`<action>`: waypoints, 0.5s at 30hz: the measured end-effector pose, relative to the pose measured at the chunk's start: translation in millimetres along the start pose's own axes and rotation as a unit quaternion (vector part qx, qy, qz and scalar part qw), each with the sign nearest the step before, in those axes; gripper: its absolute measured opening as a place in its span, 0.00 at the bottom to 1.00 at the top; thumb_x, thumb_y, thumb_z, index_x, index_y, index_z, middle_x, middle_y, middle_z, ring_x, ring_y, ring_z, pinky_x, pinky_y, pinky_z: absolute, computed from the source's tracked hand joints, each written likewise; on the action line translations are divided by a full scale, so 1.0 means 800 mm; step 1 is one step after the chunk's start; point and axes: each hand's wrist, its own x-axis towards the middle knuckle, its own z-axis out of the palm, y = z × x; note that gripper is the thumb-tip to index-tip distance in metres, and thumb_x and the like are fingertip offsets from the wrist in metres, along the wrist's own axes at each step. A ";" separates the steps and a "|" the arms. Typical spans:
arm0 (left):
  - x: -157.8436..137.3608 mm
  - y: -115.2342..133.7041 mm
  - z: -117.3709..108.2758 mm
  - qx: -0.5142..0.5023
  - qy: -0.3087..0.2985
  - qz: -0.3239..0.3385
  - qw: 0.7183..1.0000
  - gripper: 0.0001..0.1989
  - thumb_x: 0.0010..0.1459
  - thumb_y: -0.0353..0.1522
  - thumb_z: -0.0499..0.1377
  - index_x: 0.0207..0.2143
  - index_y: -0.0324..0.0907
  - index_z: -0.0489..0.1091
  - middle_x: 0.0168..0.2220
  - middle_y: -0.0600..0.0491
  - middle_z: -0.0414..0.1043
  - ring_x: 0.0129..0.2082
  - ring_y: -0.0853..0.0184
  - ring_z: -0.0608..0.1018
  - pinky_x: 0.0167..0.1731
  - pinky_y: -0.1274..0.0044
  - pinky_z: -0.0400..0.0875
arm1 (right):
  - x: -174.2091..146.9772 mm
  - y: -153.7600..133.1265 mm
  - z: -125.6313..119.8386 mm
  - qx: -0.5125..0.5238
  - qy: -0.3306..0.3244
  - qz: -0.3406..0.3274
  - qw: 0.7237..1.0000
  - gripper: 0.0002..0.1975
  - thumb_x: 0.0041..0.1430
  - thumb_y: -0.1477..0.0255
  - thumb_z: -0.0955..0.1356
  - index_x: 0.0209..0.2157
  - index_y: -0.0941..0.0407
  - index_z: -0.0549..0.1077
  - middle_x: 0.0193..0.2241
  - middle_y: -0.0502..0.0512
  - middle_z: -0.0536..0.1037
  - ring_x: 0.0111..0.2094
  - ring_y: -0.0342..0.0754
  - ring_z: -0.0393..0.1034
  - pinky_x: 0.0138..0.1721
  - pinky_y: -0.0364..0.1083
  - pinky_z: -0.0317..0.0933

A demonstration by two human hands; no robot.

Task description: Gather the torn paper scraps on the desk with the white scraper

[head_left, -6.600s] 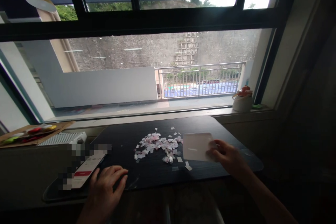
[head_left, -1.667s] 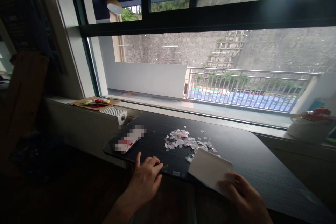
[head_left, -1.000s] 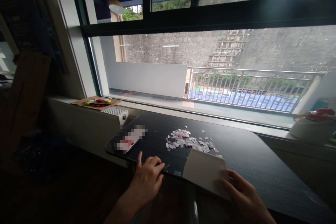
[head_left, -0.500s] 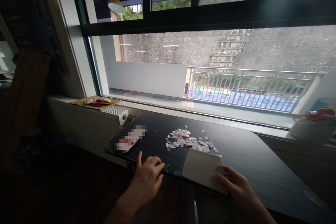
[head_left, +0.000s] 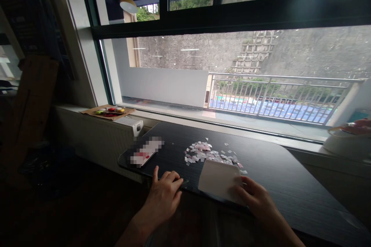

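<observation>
In my right hand (head_left: 255, 197) is the right edge of a white sheet (head_left: 218, 179), pinched between thumb and fingers. The sheet is tilted over the front edge of the dark table (head_left: 269, 177), just in front of a loose pile of small cut paper pieces (head_left: 199, 151). My left hand (head_left: 166, 191) rests at the table's front edge with its fingers apart. By its fingertips lies a small, thin, shiny scrap (head_left: 186, 181), too faint to name.
A long, partly blurred-out card or packet (head_left: 147, 153) with red marks lies on the table's left. Beyond it, a radiator (head_left: 95, 133) carries brown paper with colourful items (head_left: 111, 110). A window (head_left: 232, 54) runs behind; a whitish container (head_left: 344, 141) stands on the right of the sill.
My right hand has shifted the white sheet slightly left and back, covering a small scrap seen earlier at the table edge. My left hand stays about where it was.
</observation>
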 end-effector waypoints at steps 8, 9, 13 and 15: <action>-0.001 0.003 -0.006 0.000 -0.008 -0.008 1.000 0.16 0.53 0.26 0.51 0.43 0.45 0.70 0.43 0.51 0.71 0.46 0.63 0.71 0.56 0.48 0.37 | -0.001 0.003 0.010 0.036 -0.036 0.022 0.998 0.18 0.39 0.61 0.73 0.32 0.58 0.74 0.26 0.54 0.82 0.29 0.54 0.76 0.28 0.48 0.69; -0.001 0.003 -0.006 0.002 -0.007 -0.007 1.000 0.16 0.53 0.25 0.51 0.43 0.45 0.70 0.43 0.51 0.71 0.46 0.63 0.71 0.56 0.48 0.37 | -0.002 0.003 0.010 0.030 -0.042 0.018 0.998 0.18 0.40 0.61 0.72 0.32 0.58 0.74 0.26 0.55 0.82 0.29 0.54 0.76 0.28 0.47 0.69; 0.001 0.002 -0.003 0.006 -0.006 -0.007 1.000 0.17 0.52 0.26 0.52 0.44 0.45 0.70 0.43 0.52 0.71 0.46 0.62 0.71 0.57 0.47 0.38 | -0.008 -0.002 -0.011 -0.024 -0.038 -0.018 0.999 0.19 0.44 0.60 0.70 0.35 0.58 0.73 0.29 0.57 0.82 0.32 0.55 0.77 0.30 0.47 0.69; 0.000 -0.001 -0.001 0.009 -0.008 -0.008 1.000 0.16 0.52 0.26 0.52 0.43 0.45 0.70 0.43 0.51 0.72 0.47 0.61 0.72 0.56 0.47 0.39 | -0.008 -0.005 -0.029 -0.097 0.056 -0.054 0.992 0.20 0.45 0.58 0.68 0.37 0.56 0.72 0.31 0.58 0.82 0.32 0.55 0.77 0.32 0.48 0.69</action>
